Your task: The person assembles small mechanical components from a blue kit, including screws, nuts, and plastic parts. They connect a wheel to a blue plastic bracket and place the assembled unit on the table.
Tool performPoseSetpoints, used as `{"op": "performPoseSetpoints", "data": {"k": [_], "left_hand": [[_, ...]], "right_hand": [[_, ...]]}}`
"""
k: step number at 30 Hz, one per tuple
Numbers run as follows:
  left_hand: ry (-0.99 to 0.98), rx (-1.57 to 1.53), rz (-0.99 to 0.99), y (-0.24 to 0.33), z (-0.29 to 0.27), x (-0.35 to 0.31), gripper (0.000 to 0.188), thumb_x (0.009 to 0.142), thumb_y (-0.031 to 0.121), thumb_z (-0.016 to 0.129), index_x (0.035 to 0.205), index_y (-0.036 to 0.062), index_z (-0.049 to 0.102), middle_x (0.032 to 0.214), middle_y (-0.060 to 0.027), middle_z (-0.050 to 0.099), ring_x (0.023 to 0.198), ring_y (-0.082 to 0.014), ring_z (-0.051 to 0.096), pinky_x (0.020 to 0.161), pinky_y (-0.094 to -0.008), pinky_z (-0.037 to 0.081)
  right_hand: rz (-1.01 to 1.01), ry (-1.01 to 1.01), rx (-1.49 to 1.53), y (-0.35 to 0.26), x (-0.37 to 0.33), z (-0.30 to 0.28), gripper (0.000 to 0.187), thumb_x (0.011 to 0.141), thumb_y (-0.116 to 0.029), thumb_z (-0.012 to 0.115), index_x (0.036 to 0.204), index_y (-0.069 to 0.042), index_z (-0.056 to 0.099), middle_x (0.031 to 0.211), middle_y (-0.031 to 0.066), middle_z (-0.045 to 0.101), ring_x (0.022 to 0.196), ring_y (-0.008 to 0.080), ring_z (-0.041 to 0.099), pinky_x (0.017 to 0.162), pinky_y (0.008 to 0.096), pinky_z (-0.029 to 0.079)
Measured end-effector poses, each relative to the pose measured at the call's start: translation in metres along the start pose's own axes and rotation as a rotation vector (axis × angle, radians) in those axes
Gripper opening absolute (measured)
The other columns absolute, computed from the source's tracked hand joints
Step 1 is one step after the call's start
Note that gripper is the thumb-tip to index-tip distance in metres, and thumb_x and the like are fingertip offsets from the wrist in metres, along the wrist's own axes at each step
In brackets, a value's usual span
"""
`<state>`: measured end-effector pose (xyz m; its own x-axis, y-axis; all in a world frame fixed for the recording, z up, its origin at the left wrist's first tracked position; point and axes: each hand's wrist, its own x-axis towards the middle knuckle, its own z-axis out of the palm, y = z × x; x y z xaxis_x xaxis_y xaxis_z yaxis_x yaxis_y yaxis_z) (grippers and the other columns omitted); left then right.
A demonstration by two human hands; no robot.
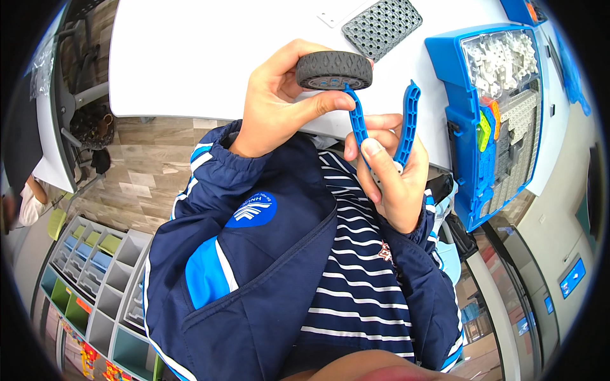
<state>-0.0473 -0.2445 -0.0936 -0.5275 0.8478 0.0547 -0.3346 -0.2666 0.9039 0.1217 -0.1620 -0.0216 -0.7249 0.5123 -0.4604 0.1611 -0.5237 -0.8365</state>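
Note:
My left hand [273,105] grips a black toy wheel [333,71] with a treaded tyre, fingers behind it and thumb in front. That thumb also presses the tip of a blue plastic fork-shaped piece [408,124] near the wheel's hub. Two curved, ribbed arms make up the fork, spread in a V. My right hand [394,171] holds the fork low down, where its arms come together. One arm's tip meets the underside of the wheel; whether it is pegged in, I cannot tell. The other arm points up, touching nothing.
A white table [190,57] lies beyond my hands. At its far side rests a dark grey perforated plate [381,28]. On the right stands a blue parts case [457,114] with bagged white pieces [502,60] and grey, green and orange parts. Storage bins [95,254] stand lower left.

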Motion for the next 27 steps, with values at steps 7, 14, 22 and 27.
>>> {"op": "performPoseSetpoints", "data": {"k": [7,14,22,27], "left_hand": [[-0.014,0.013,-0.030,0.0019,-0.0002,-0.0007,0.042,0.083,-0.002,0.083,0.119,-0.0031,0.063,0.110,-0.0100,0.071,0.104,-0.0155,0.068,0.094,-0.0312,0.055],[-0.004,-0.024,-0.057,0.0029,-0.0001,-0.0012,0.043,0.083,-0.002,0.083,0.121,-0.0035,0.063,0.109,-0.0090,0.070,0.103,-0.0144,0.067,0.092,-0.0302,0.055],[-0.023,-0.110,-0.076,0.0028,0.0017,0.0026,0.046,0.083,-0.004,0.082,0.124,-0.0041,0.061,0.118,-0.0146,0.070,0.112,-0.0195,0.067,0.098,-0.0338,0.056],[-0.045,-0.098,-0.024,0.0013,0.0003,0.0055,0.049,0.083,-0.004,0.081,0.127,-0.0054,0.060,0.123,-0.0180,0.069,0.116,-0.0232,0.067,0.102,-0.0373,0.055]], "right_hand": [[0.024,0.010,0.063,-0.0019,-0.0014,0.0008,0.026,0.101,-0.001,0.055,0.124,0.008,0.052,0.093,0.0207,0.067,0.043,0.0035,0.042,0.040,0.0183,0.030],[-0.028,0.001,-0.008,-0.0002,0.0001,0.0020,0.027,0.101,-0.005,0.057,0.125,0.007,0.051,0.092,0.0216,0.066,0.042,0.0037,0.040,0.039,0.0184,0.027],[-0.029,0.032,-0.073,-0.0016,0.0003,-0.0025,0.027,0.097,-0.006,0.066,0.119,0.006,0.059,0.095,0.0152,0.070,0.076,0.0120,0.066,0.058,0.0211,0.048],[-0.055,0.031,-0.084,-0.0014,0.0012,-0.0023,0.026,0.097,-0.005,0.066,0.119,0.007,0.060,0.095,0.0149,0.070,0.082,0.0143,0.068,0.063,0.0223,0.050]]}}
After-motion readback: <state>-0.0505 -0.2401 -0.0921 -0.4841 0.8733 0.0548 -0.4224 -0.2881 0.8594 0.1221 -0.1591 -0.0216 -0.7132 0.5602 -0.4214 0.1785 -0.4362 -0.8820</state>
